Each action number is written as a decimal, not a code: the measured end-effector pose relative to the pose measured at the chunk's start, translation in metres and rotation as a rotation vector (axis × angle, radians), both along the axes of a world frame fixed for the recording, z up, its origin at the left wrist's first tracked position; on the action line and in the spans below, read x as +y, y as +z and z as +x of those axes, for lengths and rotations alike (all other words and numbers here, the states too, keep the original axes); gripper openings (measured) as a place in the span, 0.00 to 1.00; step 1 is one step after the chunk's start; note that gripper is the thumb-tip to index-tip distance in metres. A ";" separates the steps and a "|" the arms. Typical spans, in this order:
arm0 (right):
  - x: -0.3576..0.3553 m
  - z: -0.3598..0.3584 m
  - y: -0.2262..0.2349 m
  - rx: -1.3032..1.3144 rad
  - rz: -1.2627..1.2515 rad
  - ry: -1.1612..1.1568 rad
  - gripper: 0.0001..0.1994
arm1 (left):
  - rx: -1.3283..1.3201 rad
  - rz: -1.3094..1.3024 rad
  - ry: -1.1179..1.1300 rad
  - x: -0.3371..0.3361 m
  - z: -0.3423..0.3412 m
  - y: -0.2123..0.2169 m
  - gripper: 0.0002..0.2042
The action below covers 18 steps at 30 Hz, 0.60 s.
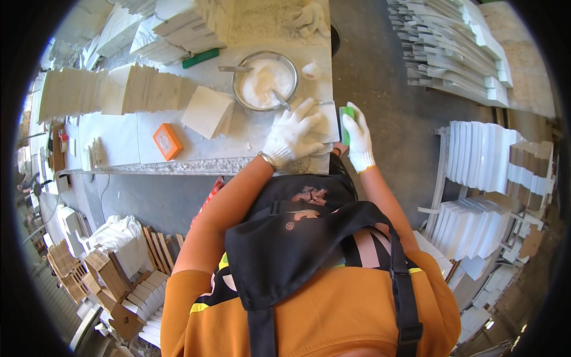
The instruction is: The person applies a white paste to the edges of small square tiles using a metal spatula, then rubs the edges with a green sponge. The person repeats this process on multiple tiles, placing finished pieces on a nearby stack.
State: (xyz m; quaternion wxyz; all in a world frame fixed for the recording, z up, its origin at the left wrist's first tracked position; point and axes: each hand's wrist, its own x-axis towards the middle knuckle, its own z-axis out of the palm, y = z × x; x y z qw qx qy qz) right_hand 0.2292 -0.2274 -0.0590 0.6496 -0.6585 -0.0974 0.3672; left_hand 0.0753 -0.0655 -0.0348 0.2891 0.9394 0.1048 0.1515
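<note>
My left hand (291, 132), in a white knit glove, lies with fingers spread on a pale marble tile (324, 126) at the table's right end. My right hand (360, 140), gloved alike, is closed around a green sanding block (346, 122) with a dark face. It holds the block upright beside the tile's edge; whether they touch, I cannot tell. Just beyond my left hand stands a metal bowl (236, 89) of white paste. One putty knife (281, 98) leans in it, and another (233, 69) rests across its rim.
Left of the bowl are a small stack of tiles (208, 112), an orange box (168, 141) and a green bar (200, 58). Rows of marble tiles (128, 89) line the table (113, 137). More stacked slabs (476, 156) stand across the floor to the right.
</note>
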 end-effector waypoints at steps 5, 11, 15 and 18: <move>-0.012 -0.025 0.019 -0.420 -0.074 0.117 0.29 | 0.026 0.009 0.014 0.000 -0.001 0.008 0.35; 0.004 0.000 -0.016 -0.562 -0.110 0.060 0.28 | 0.028 -0.016 -0.025 -0.003 0.002 0.013 0.34; -0.010 -0.029 0.026 -0.894 -0.136 0.182 0.32 | -0.078 0.015 0.025 -0.002 0.001 -0.015 0.35; 0.004 -0.026 0.028 -0.855 -0.167 0.150 0.31 | 0.036 0.062 0.040 -0.002 -0.003 0.002 0.34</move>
